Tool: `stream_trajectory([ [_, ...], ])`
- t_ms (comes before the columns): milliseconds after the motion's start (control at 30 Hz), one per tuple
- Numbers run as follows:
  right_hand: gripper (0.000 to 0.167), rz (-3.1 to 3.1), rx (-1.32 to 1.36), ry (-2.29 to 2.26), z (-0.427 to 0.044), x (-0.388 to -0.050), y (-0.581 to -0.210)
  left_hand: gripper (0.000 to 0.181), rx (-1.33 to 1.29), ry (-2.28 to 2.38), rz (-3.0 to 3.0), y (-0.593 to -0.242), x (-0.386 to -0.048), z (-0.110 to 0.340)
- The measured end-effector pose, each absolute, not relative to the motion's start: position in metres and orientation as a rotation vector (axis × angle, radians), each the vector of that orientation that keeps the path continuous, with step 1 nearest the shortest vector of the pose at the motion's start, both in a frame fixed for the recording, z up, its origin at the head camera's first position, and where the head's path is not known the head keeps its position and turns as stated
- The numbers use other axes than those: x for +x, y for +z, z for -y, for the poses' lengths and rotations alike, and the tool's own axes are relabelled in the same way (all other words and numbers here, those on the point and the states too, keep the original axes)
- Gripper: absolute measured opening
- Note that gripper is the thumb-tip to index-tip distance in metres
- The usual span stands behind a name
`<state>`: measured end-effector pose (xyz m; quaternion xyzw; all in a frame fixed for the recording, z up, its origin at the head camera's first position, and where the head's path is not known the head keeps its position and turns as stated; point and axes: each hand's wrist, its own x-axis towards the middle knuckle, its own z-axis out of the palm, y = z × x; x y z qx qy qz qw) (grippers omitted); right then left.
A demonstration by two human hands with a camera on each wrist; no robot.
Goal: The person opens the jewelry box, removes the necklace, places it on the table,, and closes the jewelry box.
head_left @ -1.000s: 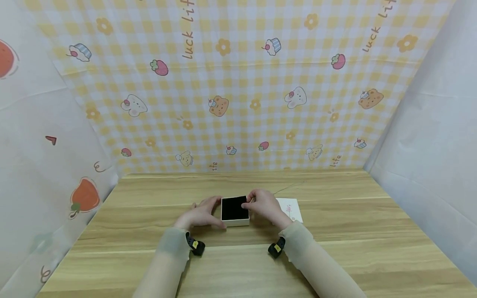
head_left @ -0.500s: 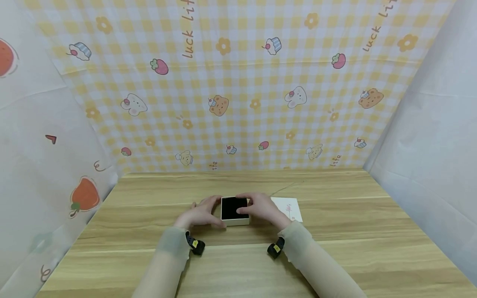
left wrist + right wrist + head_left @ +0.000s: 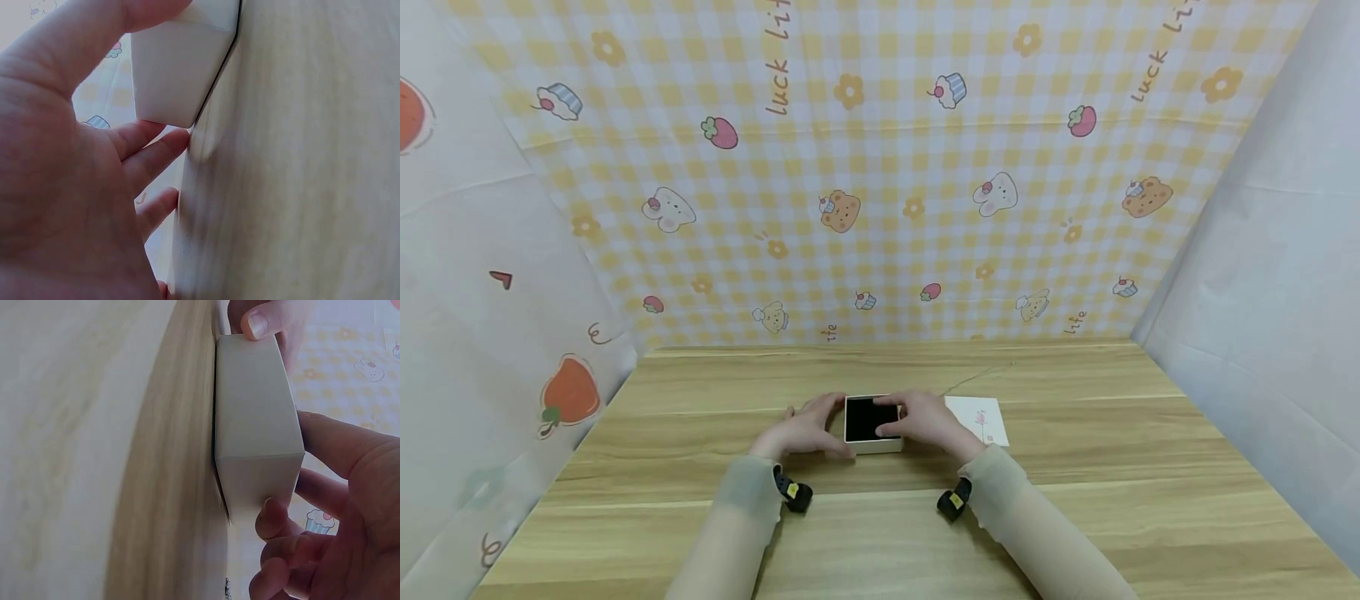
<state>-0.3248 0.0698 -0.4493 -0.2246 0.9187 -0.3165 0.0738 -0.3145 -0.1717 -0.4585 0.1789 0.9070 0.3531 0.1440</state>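
Note:
A small white box (image 3: 874,447) sits on the wooden table, with a black insert (image 3: 860,421) showing inside it. My left hand (image 3: 802,429) grips the box's left end, thumb at the front corner and fingertips at the back corner. My right hand (image 3: 928,419) reaches over the box's right end, its thumb and forefinger pressing on the black insert. In the right wrist view, the other fingers (image 3: 290,547) are bent beside the box's end wall, one tip touching it. What lies beneath the right hand's fingers is hidden in the head view.
A white card (image 3: 976,417) with a pink print lies right of the box, partly behind the right hand. A thin chain (image 3: 977,379) stretches across the table behind it. Patterned cloth (image 3: 880,167) hangs along the table's back edge, with white cloth at both sides.
My right hand has moved left from the box's right edge onto the black insert, its thumb shifting slightly forward. More of the card is uncovered. The left hand has stayed in place.

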Motion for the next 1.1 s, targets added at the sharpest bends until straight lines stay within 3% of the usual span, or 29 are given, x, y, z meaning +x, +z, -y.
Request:
stream_trajectory([
  [1100,0.044,-2.749,-0.617,-0.879,-0.0699,-0.3236,-0.4496,0.091,0.526,1.033,-2.608,-0.4576,-0.3142,0.1714],
])
